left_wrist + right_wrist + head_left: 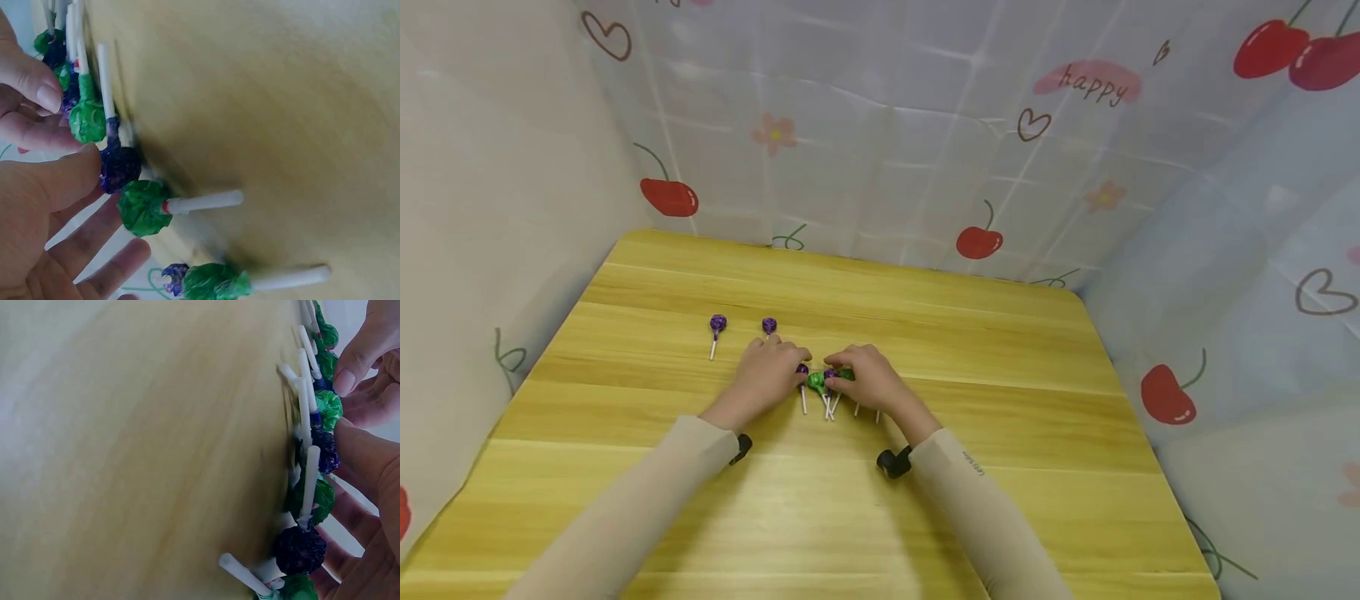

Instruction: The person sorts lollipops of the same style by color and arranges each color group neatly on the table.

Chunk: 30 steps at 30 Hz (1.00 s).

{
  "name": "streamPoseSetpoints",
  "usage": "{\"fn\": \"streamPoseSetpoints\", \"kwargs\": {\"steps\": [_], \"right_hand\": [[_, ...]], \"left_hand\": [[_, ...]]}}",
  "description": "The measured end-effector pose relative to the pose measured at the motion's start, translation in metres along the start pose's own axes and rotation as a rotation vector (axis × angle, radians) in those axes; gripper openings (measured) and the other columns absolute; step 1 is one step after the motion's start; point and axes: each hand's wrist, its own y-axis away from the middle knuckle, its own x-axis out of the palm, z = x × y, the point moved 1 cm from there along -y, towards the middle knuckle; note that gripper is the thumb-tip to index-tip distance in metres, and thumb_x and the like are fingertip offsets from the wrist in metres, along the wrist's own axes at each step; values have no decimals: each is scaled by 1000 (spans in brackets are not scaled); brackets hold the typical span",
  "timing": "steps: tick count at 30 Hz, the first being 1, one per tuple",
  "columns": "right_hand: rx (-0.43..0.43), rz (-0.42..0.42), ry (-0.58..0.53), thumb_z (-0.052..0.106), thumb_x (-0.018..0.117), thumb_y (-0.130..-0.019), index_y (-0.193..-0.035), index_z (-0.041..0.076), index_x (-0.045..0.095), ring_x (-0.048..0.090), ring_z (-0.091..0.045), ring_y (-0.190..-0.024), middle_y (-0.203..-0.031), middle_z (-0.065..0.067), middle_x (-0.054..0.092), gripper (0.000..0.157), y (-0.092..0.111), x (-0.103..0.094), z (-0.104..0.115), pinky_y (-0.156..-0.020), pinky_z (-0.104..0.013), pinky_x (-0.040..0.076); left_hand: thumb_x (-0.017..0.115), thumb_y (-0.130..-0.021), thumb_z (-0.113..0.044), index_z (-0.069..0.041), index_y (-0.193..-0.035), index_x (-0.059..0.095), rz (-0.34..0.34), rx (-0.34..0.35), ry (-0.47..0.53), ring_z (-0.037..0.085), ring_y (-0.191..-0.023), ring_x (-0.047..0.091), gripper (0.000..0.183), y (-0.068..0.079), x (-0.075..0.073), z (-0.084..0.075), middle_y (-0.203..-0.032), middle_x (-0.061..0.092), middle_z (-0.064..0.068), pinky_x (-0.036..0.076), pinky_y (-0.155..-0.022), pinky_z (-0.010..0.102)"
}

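Left hand [763, 372] part-open, thumb and forefinger pinching a purple lollipop [120, 169]; right hand [872, 377] same, pinching a second purple lollipop [325, 452]; green lollipop [817, 382] sits between them, sticks pointing toward the person. All on the wooden table [1075, 483]; third purple lollipop [769, 325] just past the left knuckles, fourth purple lollipop [718, 322] farther left.

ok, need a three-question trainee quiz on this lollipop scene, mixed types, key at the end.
1. Head view: the leftmost lollipop has its white stick pointing a) up the picture b) down the picture c) straight left?
2. True or false: the left hand is nearer that lollipop than the right hand.
3. Fill in: the lollipop in the gap between the hands is wrapped in ___.

Key: 1 b; 2 true; 3 green.
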Motion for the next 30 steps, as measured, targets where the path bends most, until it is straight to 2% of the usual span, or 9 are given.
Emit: {"fn": "streamPoseSetpoints", "kwargs": {"steps": [6,13,18,23,26,30], "right_hand": [[31,-1,-6,35,66,-96,-128,19,67,55,-23,-118,-123,1,68,36,0,2,0,-105,-42,43],[43,-19,-19,34,68,-94,-122,20,71,53,-22,-119,-117,2,70,31,0,2,1,-107,-43,40],[36,-33,-17,34,68,-94,-120,21,72,53,-21,-117,-115,3,70,30,0,3,0,-105,-43,41],[24,-47,-34,34,68,-95,-120,21,72,52,-21,-119,-116,3,70,29,1,4,-1,-106,-43,40],[17,-50,-45,34,68,-95,-120,22,72,50,-23,-123,-118,3,69,29,1,5,-2,-108,-45,38],[13,-52,-57,33,68,-95,-121,22,71,49,-24,-125,-120,2,69,29,1,6,-3,-108,-48,38]], "left_hand": [[72,-92,-26,-15,-113,73,-12,2,-3,27,-92,61,24,-4,7,0,-107,74,7,40,-79,41],[73,-90,-26,-16,-109,74,-17,-16,38,25,-87,63,22,-7,11,3,-103,75,5,36,-77,39],[73,-90,-26,-16,-112,74,-16,-32,102,27,-92,65,24,-8,11,4,-108,75,5,34,-78,39],[72,-91,-25,-15,-114,74,-1,-59,179,29,-102,66,25,-10,10,6,-113,74,5,35,-85,44],[71,-93,-25,-15,-116,73,-6,-76,209,30,-108,66,26,-13,5,8,-116,74,5,35,-93,50],[70,-94,-24,-14,-120,71,-35,-92,237,30,-110,66,28,-20,-10,10,-117,74,5,35,-98,54]]}}
